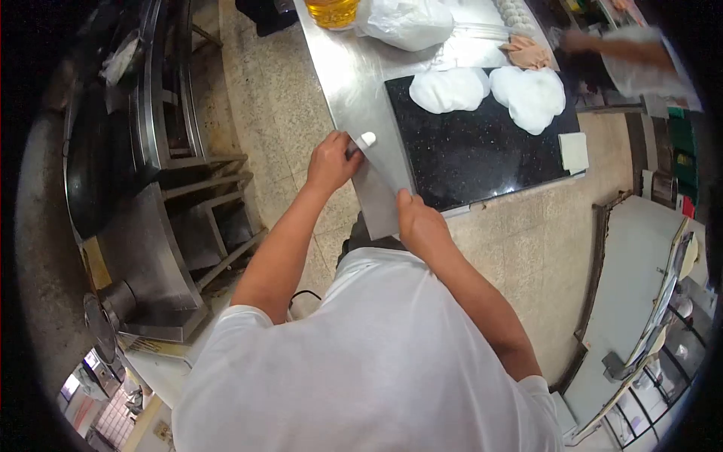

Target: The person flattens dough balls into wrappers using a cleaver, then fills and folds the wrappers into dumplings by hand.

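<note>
My left hand (330, 161) is at the left edge of the steel table, its fingers curled; a small white lump (367, 138) lies just beyond its fingertips. My right hand (422, 224) is closed at the near left corner of a black speckled slab (474, 158). Between my hands runs a thin grey strip (384, 169) that could be a blade; its ends are hidden by my fingers. On the slab's far side lie two thin white sheets that look like stretched dough, one on the left (449, 90) and one on the right (529, 98).
On the steel table (350, 98) stand a container of yellow oil (331, 11) and a white plastic bag (407, 22). A pinkish cloth (526, 53) and white balls (514, 13) are farther back. A white square pad (574, 153) sits on the slab's right edge. Another person's arm (625, 49) reaches in.
</note>
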`<state>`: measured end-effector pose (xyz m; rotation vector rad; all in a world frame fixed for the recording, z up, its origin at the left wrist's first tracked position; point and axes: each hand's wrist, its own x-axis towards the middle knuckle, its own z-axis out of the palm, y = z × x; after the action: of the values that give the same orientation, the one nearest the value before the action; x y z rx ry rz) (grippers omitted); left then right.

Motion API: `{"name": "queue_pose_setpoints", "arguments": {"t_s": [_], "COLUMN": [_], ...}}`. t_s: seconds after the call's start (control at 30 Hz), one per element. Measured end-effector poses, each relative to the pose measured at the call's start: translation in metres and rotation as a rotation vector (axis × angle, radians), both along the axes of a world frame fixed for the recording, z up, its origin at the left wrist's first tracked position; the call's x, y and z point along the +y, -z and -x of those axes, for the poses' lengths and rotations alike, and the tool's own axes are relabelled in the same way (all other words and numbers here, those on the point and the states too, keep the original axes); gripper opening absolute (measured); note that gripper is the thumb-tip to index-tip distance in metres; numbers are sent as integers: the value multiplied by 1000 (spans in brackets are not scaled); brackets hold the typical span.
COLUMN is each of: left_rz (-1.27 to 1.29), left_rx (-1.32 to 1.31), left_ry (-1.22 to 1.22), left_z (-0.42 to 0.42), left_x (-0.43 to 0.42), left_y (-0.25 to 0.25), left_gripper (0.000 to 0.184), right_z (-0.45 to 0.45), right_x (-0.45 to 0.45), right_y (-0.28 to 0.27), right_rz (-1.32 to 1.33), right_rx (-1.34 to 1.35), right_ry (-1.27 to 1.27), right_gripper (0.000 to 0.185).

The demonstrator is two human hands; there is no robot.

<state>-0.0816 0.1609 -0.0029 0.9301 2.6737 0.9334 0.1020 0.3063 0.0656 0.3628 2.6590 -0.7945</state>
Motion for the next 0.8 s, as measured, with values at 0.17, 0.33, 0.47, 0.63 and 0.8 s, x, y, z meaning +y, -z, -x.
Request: {"name": "queue_pose_setpoints", "arguments": {"t_s": [0.17, 0.33, 0.47, 0.63, 0.8], "left_rz": [-28, 87, 220, 306, 260], "left_rx": [53, 145, 202, 368, 329], "left_ry": [4, 292, 796, 864, 942], "left_z": [19, -15, -80, -110, -109], "left_x": [-14, 32, 107, 187, 233], "left_y": [4, -43, -29, -6, -10], "left_gripper": [31, 47, 38, 64, 63], "right_z": [-32, -108, -173, -215, -145], "right_x": [31, 60, 104, 177, 292], "right_y": [-8, -7, -20, -74, 8], "right_rz": [271, 478, 543, 451, 474], "right_rx": [48, 21, 172, 691, 914], "right_ry": [102, 408, 816, 944, 1182], "right_gripper": [17, 24, 29, 29, 25]}}
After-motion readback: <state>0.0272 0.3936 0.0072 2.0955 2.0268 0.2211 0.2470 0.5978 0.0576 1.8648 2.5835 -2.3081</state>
